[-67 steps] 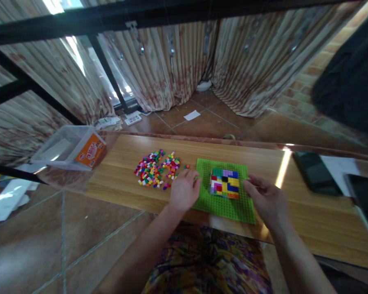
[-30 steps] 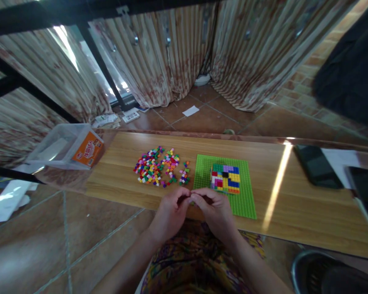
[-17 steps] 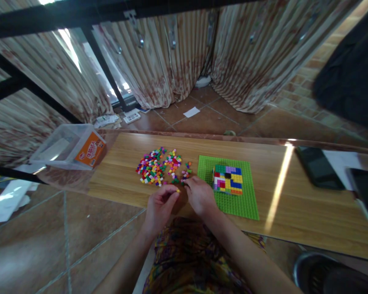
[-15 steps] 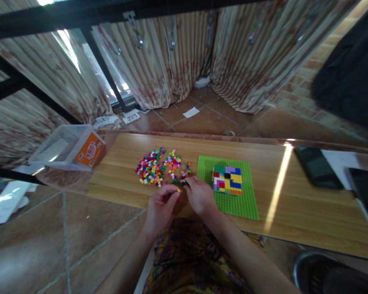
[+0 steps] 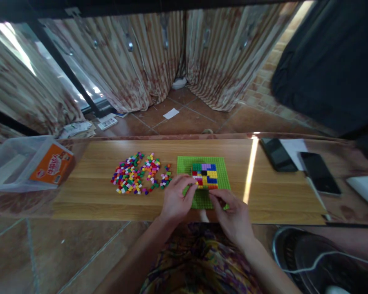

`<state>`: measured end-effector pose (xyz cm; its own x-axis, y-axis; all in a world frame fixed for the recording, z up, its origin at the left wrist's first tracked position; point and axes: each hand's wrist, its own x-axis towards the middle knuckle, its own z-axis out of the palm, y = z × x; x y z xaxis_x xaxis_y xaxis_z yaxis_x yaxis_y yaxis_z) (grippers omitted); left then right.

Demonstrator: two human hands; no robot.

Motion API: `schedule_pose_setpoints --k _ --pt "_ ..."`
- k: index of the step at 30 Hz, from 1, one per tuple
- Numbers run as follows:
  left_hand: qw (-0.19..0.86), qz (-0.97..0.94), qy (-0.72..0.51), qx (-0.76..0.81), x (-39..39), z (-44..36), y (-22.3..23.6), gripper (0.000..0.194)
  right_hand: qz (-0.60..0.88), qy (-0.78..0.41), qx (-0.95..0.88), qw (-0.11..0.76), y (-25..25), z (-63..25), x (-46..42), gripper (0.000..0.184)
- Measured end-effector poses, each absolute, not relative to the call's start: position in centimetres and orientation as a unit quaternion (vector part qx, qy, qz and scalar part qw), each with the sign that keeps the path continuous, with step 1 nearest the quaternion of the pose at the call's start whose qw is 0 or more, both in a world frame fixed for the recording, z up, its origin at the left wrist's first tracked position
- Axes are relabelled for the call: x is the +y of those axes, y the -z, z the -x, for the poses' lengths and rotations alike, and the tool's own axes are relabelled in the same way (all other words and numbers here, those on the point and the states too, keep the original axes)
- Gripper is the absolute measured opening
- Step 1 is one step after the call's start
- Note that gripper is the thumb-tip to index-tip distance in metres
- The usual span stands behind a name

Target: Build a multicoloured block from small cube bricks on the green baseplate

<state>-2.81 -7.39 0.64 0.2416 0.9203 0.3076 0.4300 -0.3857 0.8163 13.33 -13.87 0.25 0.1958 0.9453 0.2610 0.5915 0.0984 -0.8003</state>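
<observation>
Just past the fingertips of both hands, on the green baseplate (image 5: 223, 171), sits the brick block (image 5: 205, 173)! Left hand (image 5: 176, 198) has thumb and finger nearly meeting at the block's near left corner, right hand (image 5: 234, 210) has its own drawn close by the near edge, whether gripping bricks I can't tell, loose bricks (image 5: 127, 175) beyond the left knuckles

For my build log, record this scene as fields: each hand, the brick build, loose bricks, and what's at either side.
Left hand: at the left side of the brick build; grip unclear
Right hand: at its near side; grip unclear
Brick build: multicolored, on green baseplate
Loose bricks: spread left of the baseplate, on wooden tabletop
Far left: clear tub with orange label
Right: two dark phone-like devices
</observation>
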Motion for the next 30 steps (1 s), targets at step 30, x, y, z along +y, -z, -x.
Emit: schedule_pose_setpoints --k 30 --pt "0.212 -0.744 -0.372 0.513 -4.9 -2.0 0.5 0.008 0.726 -0.272 -0.439 0.454 1.1 -15.5 -7.2 0.036"
